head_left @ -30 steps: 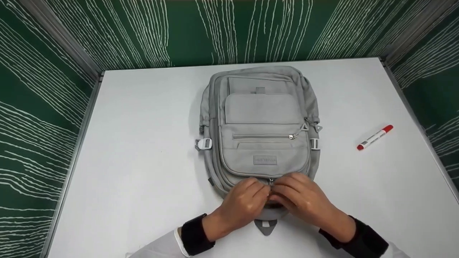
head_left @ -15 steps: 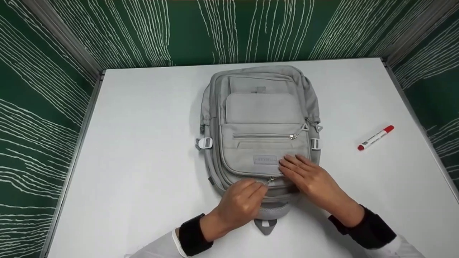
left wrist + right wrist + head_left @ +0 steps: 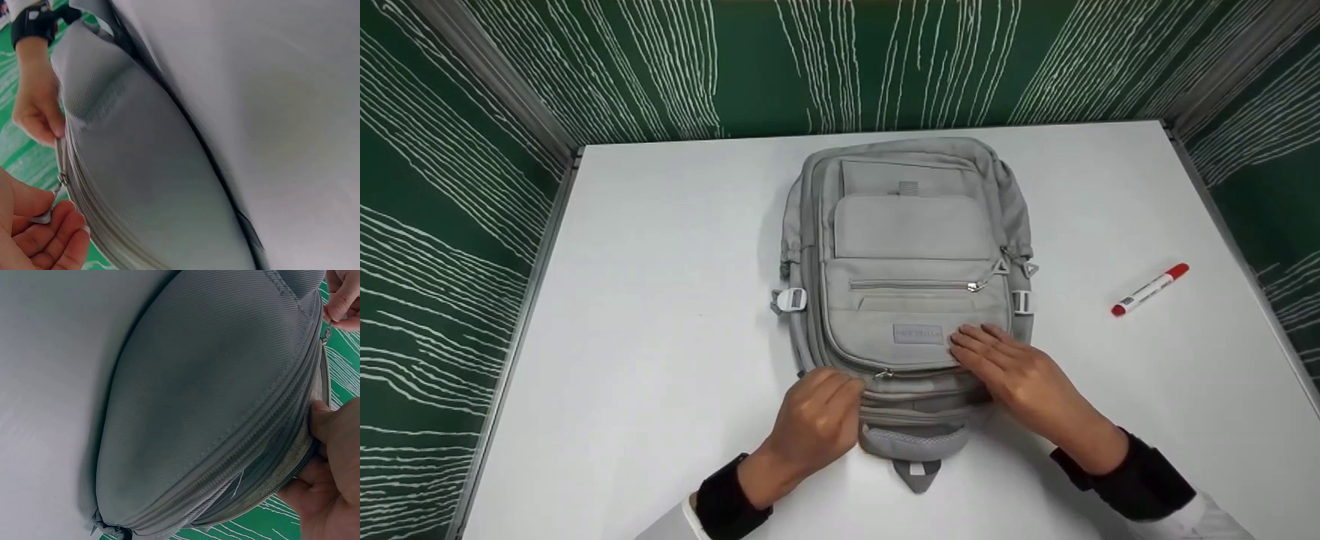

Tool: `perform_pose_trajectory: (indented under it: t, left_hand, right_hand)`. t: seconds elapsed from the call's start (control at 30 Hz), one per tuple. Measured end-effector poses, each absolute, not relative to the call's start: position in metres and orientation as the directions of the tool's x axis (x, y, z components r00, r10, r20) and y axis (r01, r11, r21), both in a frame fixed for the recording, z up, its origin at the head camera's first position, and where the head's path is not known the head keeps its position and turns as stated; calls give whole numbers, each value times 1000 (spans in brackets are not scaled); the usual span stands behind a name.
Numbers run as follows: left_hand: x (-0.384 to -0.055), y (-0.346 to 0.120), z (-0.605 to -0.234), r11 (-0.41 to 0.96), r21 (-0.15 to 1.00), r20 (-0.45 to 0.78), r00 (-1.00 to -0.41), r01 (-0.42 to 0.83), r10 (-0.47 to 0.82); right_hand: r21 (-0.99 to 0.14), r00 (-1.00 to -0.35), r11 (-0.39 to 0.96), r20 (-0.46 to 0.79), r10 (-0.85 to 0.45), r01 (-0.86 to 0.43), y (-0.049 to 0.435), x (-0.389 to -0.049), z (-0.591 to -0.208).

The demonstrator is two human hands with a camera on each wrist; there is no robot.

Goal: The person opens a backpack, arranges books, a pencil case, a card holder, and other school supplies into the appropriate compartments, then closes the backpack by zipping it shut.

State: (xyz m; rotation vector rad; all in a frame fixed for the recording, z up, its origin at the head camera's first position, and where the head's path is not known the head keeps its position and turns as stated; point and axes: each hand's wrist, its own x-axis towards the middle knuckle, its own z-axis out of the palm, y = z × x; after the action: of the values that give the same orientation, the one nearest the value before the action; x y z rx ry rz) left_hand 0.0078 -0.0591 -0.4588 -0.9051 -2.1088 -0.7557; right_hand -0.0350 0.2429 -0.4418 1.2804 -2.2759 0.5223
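Observation:
A grey backpack [image 3: 915, 232] lies front side up on the white table, its carry handle [image 3: 915, 442] toward me. At the near edge of its front pocket, my left hand [image 3: 819, 416] pinches a zipper pull [image 3: 44, 216] between thumb and fingers. The zipper slider [image 3: 885, 373] sits just beyond those fingertips. My right hand [image 3: 1020, 382] grips the pocket's near right edge: its fingers lie over the front beside the label patch [image 3: 918, 334], and in the right wrist view its thumb [image 3: 323, 419] presses the zipper edge. Part of that grip is hidden.
A red-capped white marker [image 3: 1150, 289] lies on the white table [image 3: 660, 300] to the right of the backpack. Green panels [image 3: 780, 67] with white lines stand behind and at both sides. A second, smaller zipper [image 3: 911, 285] crosses the backpack's front.
Both hands were together at the slider a second ago. My right hand has shifted up onto the pocket front, and my left has drawn the zipper slider leftward along the near edge.

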Motion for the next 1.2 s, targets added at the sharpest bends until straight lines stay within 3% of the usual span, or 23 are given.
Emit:
perform_pose_trajectory:
  t: [0.43, 0.9, 1.2]
  left_hand:
    - [-6, -102, -460, 673, 329, 733, -628, 663, 260]
    - [-53, -113, -449, 733, 417, 661, -733, 538, 161]
    - [-82, -111, -438, 765, 462, 529, -832, 448, 167]
  right_hand:
    - [-79, -412, 477, 638, -650, -875, 242, -38, -436]
    - [-119, -418, 461, 657, -628, -879, 244, -38, -433]
    - [-130, -415, 451, 665, -621, -883, 245, -37, -432]
